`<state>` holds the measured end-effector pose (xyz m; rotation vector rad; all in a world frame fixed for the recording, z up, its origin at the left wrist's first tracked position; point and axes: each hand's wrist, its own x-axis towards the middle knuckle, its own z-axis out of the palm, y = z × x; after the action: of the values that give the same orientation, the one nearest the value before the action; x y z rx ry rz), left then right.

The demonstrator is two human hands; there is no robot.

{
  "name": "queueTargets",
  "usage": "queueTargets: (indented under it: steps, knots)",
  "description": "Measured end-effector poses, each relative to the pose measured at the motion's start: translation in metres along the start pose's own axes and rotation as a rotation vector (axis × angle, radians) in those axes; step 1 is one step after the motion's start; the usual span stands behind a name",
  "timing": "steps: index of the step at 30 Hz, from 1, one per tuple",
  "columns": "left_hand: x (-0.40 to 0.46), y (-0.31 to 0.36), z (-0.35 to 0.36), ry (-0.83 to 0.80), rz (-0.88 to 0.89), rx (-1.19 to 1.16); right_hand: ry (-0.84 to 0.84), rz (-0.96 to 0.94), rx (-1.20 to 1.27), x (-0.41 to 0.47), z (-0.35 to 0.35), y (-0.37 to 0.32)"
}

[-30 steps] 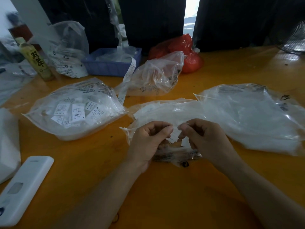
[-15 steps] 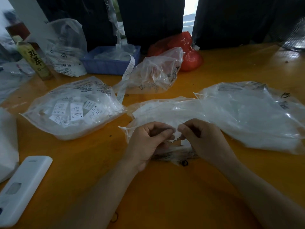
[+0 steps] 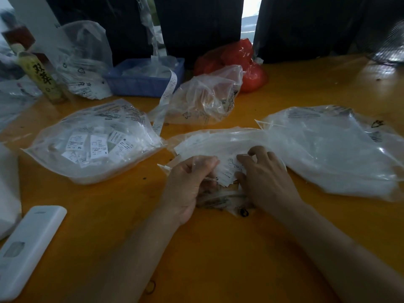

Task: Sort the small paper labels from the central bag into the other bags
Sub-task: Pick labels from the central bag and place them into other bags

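At the middle of the orange worktop [image 3: 218, 248], just past both wrists: central bag [image 3: 218, 141] lying flat, mouth toward the body, small paper labels [image 3: 227, 171] spilling from it, one marked XS. Left hand [image 3: 190, 182] curled round a small bunch of those labels together with the bag's crumpled near edge. Right hand [image 3: 264, 176] fingers bent and pressing down on the labels and plastic, thumb under the pile; pinching or only pressing, cannot tell.

Likely trouble from here:
- Thin labels clinging together, so two sizes could travel as one into the wrong bag
- Slack plastic dragged along with the pinch, tipping more labels onto the worktop
- Tiny print and dim light, so an XS easily misread

Left bag [image 3: 94, 141] just beside the central one, already holding labels marked XL, S and M. Right bag [image 3: 332, 147] overlapping the central bag's far right corner, contents hard to make out. Rear bag [image 3: 207, 97] near behind, with a long paper strip [image 3: 164, 106] trailing down toward the left bag.

Open room: broad bare worktop on the near side, between the forearms and toward the body. Tighter on the left, with a white remote [image 3: 28, 248] near the edge. Far side crowded by a blue tray [image 3: 142, 84], a red bag [image 3: 240, 60] and a bottle [image 3: 39, 77]
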<state>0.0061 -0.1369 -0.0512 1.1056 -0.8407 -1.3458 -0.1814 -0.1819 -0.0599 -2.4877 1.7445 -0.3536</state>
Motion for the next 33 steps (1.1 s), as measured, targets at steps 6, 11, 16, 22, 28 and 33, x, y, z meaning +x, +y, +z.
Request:
queueTargets:
  steps: [6,11,16,22,28,33]
  knots:
    - [0.000,-0.002,0.001,-0.039,-0.019,-0.072,0.024,-0.033,-0.035,0.001,0.002,0.000]
    - [-0.002,-0.001,0.000,-0.023,-0.025,0.005,0.104,-0.088,0.008,-0.002,0.002,0.002]
    - [-0.003,-0.001,0.002,-0.007,-0.052,0.036,0.067,-0.021,-0.051,-0.002,0.005,-0.001]
    - [-0.004,-0.001,0.002,0.004,-0.062,0.067,0.173,-0.108,-0.117,-0.005,0.002,-0.007]
    - [-0.003,0.000,0.002,-0.001,-0.045,0.086,0.317,0.104,0.559,-0.011,-0.010,-0.001]
    - [-0.002,0.000,0.002,-0.023,-0.044,0.047,0.305,0.211,0.866,-0.015,-0.014,0.007]
